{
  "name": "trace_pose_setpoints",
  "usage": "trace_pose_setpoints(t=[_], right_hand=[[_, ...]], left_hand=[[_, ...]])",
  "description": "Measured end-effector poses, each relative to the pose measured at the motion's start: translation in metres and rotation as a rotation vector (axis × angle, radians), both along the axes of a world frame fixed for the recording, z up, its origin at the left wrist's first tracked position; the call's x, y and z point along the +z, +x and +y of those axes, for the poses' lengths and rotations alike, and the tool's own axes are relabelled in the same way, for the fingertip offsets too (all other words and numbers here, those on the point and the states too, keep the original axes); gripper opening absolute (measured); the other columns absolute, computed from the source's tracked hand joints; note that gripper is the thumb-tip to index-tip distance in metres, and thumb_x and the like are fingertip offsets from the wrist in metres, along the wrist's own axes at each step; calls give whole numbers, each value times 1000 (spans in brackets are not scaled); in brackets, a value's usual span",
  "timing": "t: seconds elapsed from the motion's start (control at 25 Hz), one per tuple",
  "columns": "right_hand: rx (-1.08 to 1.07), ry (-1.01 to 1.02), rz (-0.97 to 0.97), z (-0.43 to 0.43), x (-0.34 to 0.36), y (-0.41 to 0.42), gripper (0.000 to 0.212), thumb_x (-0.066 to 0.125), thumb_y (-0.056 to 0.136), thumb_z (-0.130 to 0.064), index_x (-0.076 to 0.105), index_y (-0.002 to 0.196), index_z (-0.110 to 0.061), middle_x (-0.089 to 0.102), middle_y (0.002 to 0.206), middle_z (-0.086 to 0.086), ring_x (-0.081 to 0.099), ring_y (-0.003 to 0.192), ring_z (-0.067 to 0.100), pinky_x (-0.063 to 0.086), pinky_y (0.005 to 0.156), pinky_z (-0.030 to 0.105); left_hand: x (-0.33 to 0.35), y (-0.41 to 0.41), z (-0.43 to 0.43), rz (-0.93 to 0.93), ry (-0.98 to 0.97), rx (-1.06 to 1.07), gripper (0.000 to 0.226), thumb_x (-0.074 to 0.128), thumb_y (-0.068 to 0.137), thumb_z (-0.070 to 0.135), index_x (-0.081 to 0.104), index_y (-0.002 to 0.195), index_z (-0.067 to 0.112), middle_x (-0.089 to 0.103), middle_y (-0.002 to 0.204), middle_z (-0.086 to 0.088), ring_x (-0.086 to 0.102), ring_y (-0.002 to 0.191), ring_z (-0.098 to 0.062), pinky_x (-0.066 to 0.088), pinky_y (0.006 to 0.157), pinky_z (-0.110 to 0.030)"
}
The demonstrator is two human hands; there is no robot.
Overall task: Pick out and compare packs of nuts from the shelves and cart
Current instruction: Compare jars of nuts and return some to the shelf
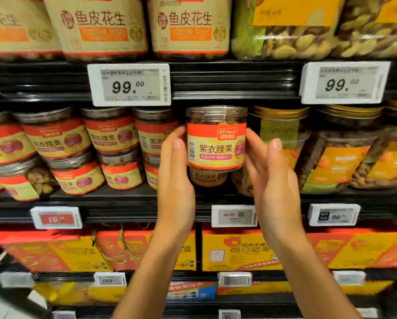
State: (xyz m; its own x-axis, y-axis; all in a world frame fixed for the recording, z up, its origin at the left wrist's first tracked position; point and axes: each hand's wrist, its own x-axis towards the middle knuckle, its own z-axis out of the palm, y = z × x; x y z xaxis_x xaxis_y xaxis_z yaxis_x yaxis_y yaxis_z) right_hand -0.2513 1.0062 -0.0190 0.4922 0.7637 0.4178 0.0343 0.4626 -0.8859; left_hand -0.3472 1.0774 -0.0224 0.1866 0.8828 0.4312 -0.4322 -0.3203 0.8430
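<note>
- We see the jar (216,143) dead centre, on the middle shelf (123,208), facing us upright.
- Look: clear plastic tub w/ clear lid, pale nuts showing thru the top band. Wide label, orange-red strip on top w/ "RT-Mart" logo, cream field below w/ purple characters, a purple bar under them, barcode on its 9 o'clock edge, thin red line at the bottom.
- Its base overlaps the lower jar (207,177) of the same kind at 6 o'clock; we can't tell if it sits on that one or is lifted off.
- Left hand (175,171) at the jar's 9 o'clock: fingers straight and together, tips against the jar's side, thumb up alongside.
- Right hand (271,178) at 3 o'clock: fingers also straight, tips at the label's edge, thumb raised and apart. No curl round the jar on either side; both hands flank it flat.
- Matching jars (111,134) run off to 9 o'clock, stacked two high, blurred.
- Gold-lid jars (278,134) w/ yellow labels stand just beside it at 3 o'clock.
- White price tag (129,85) reading 99.00 at 11 o'clock on the rail above; second 99.00 tag (344,82) at 2 o'clock.
- Big tubs (189,26) w/ cream labels at 12 o'clock, top shelf.
- Yellow-and-red gift boxes (236,252) at 6 o'clock, shelf below; red tag (57,218) at 8 o'clock.
</note>
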Motion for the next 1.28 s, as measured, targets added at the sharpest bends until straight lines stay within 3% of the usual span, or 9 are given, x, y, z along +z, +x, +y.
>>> trace_pose_setpoints(t=[0.24,0.36,0.48,0.56,0.68,0.88,1.0,1.12,1.28], right_hand=[[-83,-77,-152,14,-1,-1,62,24,80,-67,44,132,-39,45,141,-21,34,132,-5,29,112,24],[-125,-117,-181,24,-6,-6,65,23,86,-65,39,138,-30,34,149,-14,28,136,-4,26,115,32],[-290,-112,-311,32,-13,-14,65,22,89,-54,46,136,-17,36,137,-9,36,122,-11,32,108,20],[-369,-87,-326,33,-15,-16,59,21,93,-46,53,130,-13,50,127,-7,43,116,-7,35,103,18],[-273,-77,-228,33,-17,-15,64,18,94,-52,57,125,-12,56,107,-27,47,103,-20,33,91,1],[-203,-181,-205,36,-12,-13,66,16,82,-58,54,125,-25,42,88,-41,42,85,-34,28,75,-10],[-176,-240,-235,42,-12,-11,74,16,80,-62,56,123,-17,47,81,-37,44,80,-33,29,71,-9],[-150,-256,-192,38,-29,-8,79,16,79,-65,45,137,-19,54,124,-24,41,114,-20,27,100,4],[-199,-406,-50,29,-53,-13,62,19,93,-55,39,140,-21,42,144,-8,34,135,6,23,113,25]], left_hand=[[-1,7,9,-80,76,-14,27,33,93,36,47,115,28,62,110,18,56,109,3,45,85,-12],[0,12,11,220,131,139,29,22,96,45,50,98,43,41,115,36,40,111,21,30,95,-8],[-6,11,13,365,26,173,41,17,94,56,56,82,53,34,121,23,32,128,9,23,107,-23],[-13,9,14,286,39,127,31,21,93,55,51,89,62,44,108,29,43,112,16,31,102,-17],[-19,6,13,331,177,166,30,22,94,45,47,112,42,50,106,22,44,106,19,32,92,-3],[-22,7,17,434,180,226,31,25,96,40,49,79,48,46,96,16,44,92,17,31,81,1],[-24,7,19,474,214,216,29,28,98,37,53,86,45,52,99,14,47,94,12,32,81,0],[-39,-9,12,447,177,158,36,33,94,43,49,126,35,51,125,23,44,119,12,33,98,-6],[-64,-47,-9,473,-118,172,36,48,95,31,46,130,37,52,133,18,45,122,8,37,90,0]])
